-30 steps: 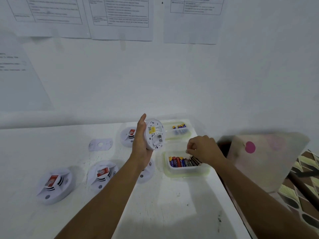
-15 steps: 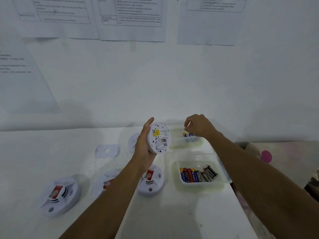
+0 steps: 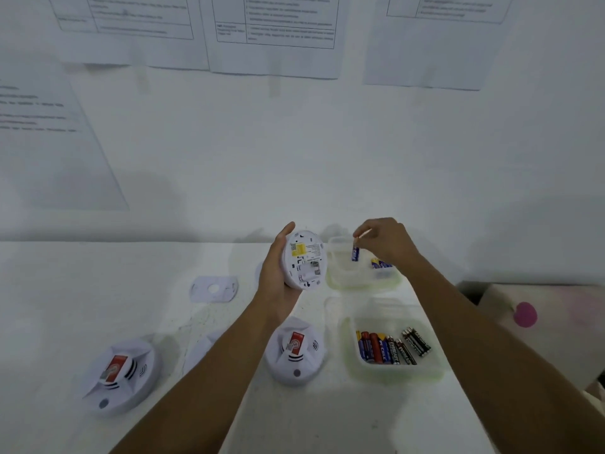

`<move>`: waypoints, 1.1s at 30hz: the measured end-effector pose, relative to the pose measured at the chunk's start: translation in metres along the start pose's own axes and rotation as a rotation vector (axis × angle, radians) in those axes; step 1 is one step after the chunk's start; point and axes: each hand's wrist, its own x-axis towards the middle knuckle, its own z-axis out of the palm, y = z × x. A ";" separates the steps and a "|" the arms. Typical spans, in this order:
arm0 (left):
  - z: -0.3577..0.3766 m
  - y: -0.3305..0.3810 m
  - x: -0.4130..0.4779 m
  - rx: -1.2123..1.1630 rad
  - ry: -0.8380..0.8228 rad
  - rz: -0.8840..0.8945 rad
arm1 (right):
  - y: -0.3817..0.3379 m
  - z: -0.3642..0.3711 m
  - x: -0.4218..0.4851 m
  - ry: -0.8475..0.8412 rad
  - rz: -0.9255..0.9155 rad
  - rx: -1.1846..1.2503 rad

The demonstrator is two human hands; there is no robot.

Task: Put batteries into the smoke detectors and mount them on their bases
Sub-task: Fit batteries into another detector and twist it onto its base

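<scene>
My left hand [image 3: 274, 273] holds a white round smoke detector [image 3: 305, 260] on edge above the table, its back with the yellow label and the battery bay turned toward me. My right hand [image 3: 386, 240] pinches a small blue battery [image 3: 355, 253] by its top, hanging just above the far clear tub [image 3: 340, 280], which holds a few more blue batteries [image 3: 379, 263]. A nearer clear tub [image 3: 435, 371] holds several mixed batteries [image 3: 391, 347]. Two detectors with red stickers lie on the table, one [image 3: 294, 352] under my left forearm, another [image 3: 119, 375] at the left.
A flat white mounting base [image 3: 213, 289] lies on the white table left of my left hand. Another detector is partly hidden behind my left forearm. Printed sheets [image 3: 275, 31] hang on the wall behind. A pale box with a pink dot [image 3: 525, 314] stands off the table's right edge.
My right hand left the near tub, went to the far tub and now lifts a blue battery out of it. The head view shifted slightly; the left hand kept the detector in place.
</scene>
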 end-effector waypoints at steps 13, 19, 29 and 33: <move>0.012 -0.008 -0.013 -0.068 0.043 0.044 | -0.034 0.076 -0.112 0.361 -0.155 0.365; 0.008 -0.003 -0.015 -0.089 0.053 0.072 | -0.027 0.094 -0.128 0.392 -0.365 0.104; 0.009 0.002 -0.012 -0.039 -0.018 0.033 | 0.001 0.008 -0.049 0.148 -0.220 0.058; 0.004 0.005 -0.007 0.001 -0.020 0.024 | 0.021 -0.007 0.000 -0.014 -0.032 -0.395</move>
